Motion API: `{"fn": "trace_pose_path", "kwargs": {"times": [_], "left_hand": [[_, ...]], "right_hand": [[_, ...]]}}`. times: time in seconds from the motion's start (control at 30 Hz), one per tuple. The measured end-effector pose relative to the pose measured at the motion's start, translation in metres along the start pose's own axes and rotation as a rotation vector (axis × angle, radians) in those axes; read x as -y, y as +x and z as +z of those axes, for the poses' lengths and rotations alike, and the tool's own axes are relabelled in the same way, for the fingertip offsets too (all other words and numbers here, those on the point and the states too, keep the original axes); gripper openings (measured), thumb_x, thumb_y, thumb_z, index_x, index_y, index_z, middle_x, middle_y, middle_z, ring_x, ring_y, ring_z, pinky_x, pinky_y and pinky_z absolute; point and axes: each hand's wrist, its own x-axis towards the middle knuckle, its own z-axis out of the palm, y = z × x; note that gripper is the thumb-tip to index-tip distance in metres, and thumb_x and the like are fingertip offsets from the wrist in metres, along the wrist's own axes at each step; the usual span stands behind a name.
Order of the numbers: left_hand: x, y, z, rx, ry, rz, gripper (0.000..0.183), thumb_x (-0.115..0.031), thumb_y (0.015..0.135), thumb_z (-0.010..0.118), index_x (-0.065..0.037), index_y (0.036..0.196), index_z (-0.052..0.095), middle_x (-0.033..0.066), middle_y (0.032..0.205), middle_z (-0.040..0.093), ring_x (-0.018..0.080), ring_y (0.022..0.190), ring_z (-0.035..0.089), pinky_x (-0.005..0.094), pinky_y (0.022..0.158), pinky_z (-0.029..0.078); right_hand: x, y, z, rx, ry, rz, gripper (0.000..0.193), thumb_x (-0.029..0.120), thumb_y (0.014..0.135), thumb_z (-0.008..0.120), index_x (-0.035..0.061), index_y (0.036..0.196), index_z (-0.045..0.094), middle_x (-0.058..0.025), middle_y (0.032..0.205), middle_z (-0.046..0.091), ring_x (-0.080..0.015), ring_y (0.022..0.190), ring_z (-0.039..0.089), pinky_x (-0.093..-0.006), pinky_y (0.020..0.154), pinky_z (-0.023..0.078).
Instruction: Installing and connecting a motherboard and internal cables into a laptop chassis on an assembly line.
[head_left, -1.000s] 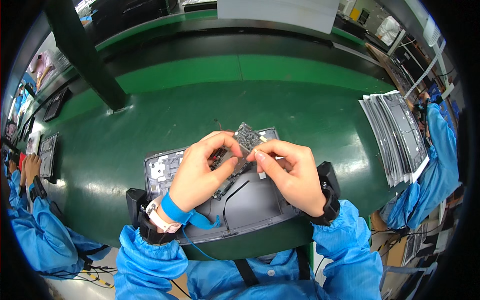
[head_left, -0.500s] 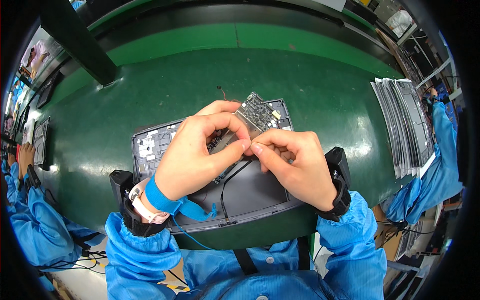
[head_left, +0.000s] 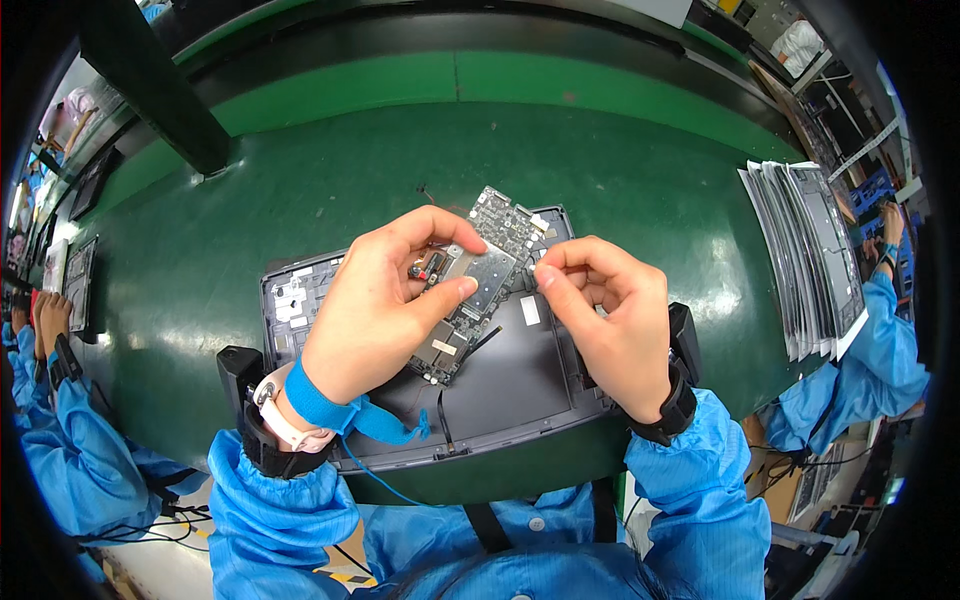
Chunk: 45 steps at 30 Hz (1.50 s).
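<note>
My left hand is closed on a circuit board, thumb and fingers gripping its left side. The board is tilted, with small chips and a smooth metallic plate showing in its middle. Just right of the board, my right hand is pinched; whatever sits between its thumb and fingertip is too small to name. Underneath lies a dark grey casing with a raised rim. A thin black cable runs over the casing's front part. Red and black wires stick out behind my left hand.
A stack of flat panels with sheets between them stands on the green table at the right. A dark post rises at the back left. Co-workers in blue sleeves sit at both sides. A blue strap with a cord circles my left wrist.
My right hand has moved right, away from my left fingers. The board's face has turned more into view, and its metallic plate now shows.
</note>
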Motion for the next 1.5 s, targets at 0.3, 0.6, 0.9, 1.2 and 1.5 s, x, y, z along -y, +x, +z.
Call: {"fn": "trace_pose_path", "kwargs": {"times": [0.3, 0.6, 0.9, 1.2, 1.5], "left_hand": [[-0.0058, -0.0017, 0.0031, -0.011, -0.092, 0.007, 0.053, 0.011, 0.076, 0.059, 0.000, 0.124, 0.041, 0.0087, 0.106, 0.055, 0.0125, 0.098, 0.055, 0.0233, 0.082, 0.046], [-0.0068, -0.0025, 0.0049, 0.006, -0.140, -0.002, 0.058, 0.012, 0.076, 0.060, 0.000, 0.129, 0.039, 0.0096, 0.107, 0.056, 0.0137, 0.101, 0.055, 0.0253, 0.085, 0.046], [-0.0061, -0.0016, 0.0049, 0.005, -0.150, 0.020, 0.058, 0.012, 0.075, 0.060, 0.001, 0.128, 0.040, 0.0098, 0.109, 0.054, 0.0147, 0.105, 0.052, 0.0268, 0.089, 0.045], [-0.0002, -0.0024, 0.0062, -0.023, -0.016, 0.128, 0.050, 0.010, 0.078, 0.061, -0.002, 0.123, 0.044, 0.0152, 0.114, 0.054, 0.0168, 0.103, 0.057, 0.0268, 0.080, 0.051], [0.0015, -0.0033, 0.0075, -0.050, -0.017, 0.139, 0.050, 0.010, 0.075, 0.063, -0.002, 0.122, 0.046, 0.0156, 0.113, 0.054, 0.0170, 0.103, 0.057, 0.0256, 0.078, 0.052]], "right_hand": [[0.0015, 0.0035, 0.0014, -0.035, 0.115, 0.137, 0.007, 0.003, 0.083, 0.061, -0.0034, 0.085, 0.063, 0.0008, 0.065, 0.059, 0.0002, 0.054, 0.049, -0.0163, 0.046, 0.036], [0.0004, 0.0023, 0.0029, -0.063, 0.130, 0.132, 0.007, 0.002, 0.084, 0.061, -0.0044, 0.087, 0.062, -0.0001, 0.067, 0.060, -0.0010, 0.056, 0.051, -0.0164, 0.048, 0.039], [-0.0003, 0.0031, 0.0024, -0.063, 0.133, 0.123, 0.008, 0.003, 0.084, 0.061, -0.0043, 0.087, 0.063, -0.0010, 0.067, 0.061, -0.0014, 0.057, 0.052, -0.0166, 0.048, 0.039], [0.0014, 0.0022, 0.0005, -0.046, 0.118, 0.133, 0.008, 0.003, 0.084, 0.061, -0.0045, 0.087, 0.063, -0.0004, 0.068, 0.061, -0.0013, 0.057, 0.052, -0.0164, 0.050, 0.040], [0.0011, 0.0011, 0.0039, -0.094, 0.175, 0.127, 0.008, 0.003, 0.084, 0.062, -0.0044, 0.086, 0.062, 0.0002, 0.069, 0.060, -0.0010, 0.058, 0.051, -0.0161, 0.050, 0.039]]}}
